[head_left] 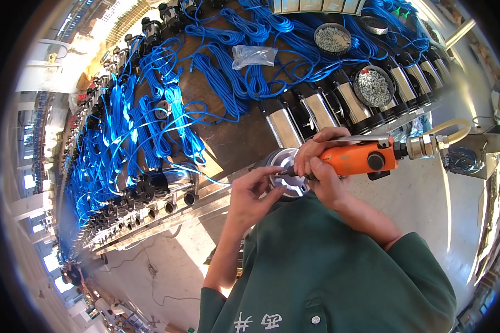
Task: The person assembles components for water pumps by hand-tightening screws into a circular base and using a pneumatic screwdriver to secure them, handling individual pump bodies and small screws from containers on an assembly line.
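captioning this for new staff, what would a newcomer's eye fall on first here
Probably the bright orange power tool, right of centre, gripped in the right hand, with the left hand close to its tip by a silver round part. Next, the loops of blue cable spread over the brown bench, at left and top.

Pwr tool (353, 159) is orange, cables (176, 114) blue, shirt (339, 261) dk grn.
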Action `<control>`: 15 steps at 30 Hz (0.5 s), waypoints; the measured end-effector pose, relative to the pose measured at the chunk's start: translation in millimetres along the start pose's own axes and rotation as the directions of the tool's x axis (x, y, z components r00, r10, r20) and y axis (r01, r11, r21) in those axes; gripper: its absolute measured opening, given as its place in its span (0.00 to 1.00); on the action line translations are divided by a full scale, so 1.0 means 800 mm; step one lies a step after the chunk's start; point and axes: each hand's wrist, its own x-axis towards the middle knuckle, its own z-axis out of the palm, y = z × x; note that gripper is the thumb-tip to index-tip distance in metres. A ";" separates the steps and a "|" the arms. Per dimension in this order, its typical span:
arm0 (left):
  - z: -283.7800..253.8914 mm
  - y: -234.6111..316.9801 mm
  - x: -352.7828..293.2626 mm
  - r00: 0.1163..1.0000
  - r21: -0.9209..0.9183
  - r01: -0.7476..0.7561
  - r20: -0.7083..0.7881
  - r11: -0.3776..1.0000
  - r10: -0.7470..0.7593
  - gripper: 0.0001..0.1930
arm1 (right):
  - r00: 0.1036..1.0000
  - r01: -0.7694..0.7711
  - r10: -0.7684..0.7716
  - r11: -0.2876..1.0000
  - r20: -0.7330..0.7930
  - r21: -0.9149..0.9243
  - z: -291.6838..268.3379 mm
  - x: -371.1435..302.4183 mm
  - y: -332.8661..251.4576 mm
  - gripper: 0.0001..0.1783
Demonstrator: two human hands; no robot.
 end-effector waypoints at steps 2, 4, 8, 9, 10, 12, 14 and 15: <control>0.001 -0.004 0.000 1.000 -0.019 0.015 -0.011 1.000 -0.016 0.22 | 1.000 0.008 -0.008 1.000 0.028 -0.013 0.000 -0.001 0.002 0.17; 0.001 -0.006 -0.001 1.000 -0.028 0.017 -0.015 0.999 -0.017 0.24 | 0.998 0.011 -0.014 0.999 0.058 0.047 0.005 -0.003 0.003 0.16; 0.003 -0.003 0.002 0.998 -0.062 0.035 -0.041 0.997 -0.038 0.33 | 0.984 0.003 0.011 0.997 0.180 -0.078 0.012 0.000 0.000 0.15; 0.003 -0.005 0.002 0.998 -0.061 0.054 -0.031 0.997 -0.056 0.35 | 0.985 -0.044 0.063 0.992 0.161 -0.116 0.017 -0.001 -0.004 0.14; 0.002 -0.001 0.008 0.998 -0.052 0.061 -0.014 0.997 -0.062 0.37 | 0.986 -0.076 0.097 0.986 0.137 -0.151 0.019 0.003 -0.011 0.14; -0.002 0.008 0.008 0.998 0.038 0.057 0.034 0.998 -0.058 0.38 | 0.982 -0.023 0.089 0.933 0.168 -0.360 0.003 -0.002 -0.014 0.17; -0.009 0.012 0.017 0.998 -0.058 0.030 0.056 0.998 -0.027 0.34 | 0.985 0.060 0.004 0.927 0.171 -0.370 -0.003 0.002 -0.031 0.20; -0.010 0.026 0.032 0.999 -0.095 0.036 0.016 0.995 -0.035 0.31 | 0.986 0.078 -0.027 0.946 0.163 -0.315 -0.006 0.001 -0.042 0.22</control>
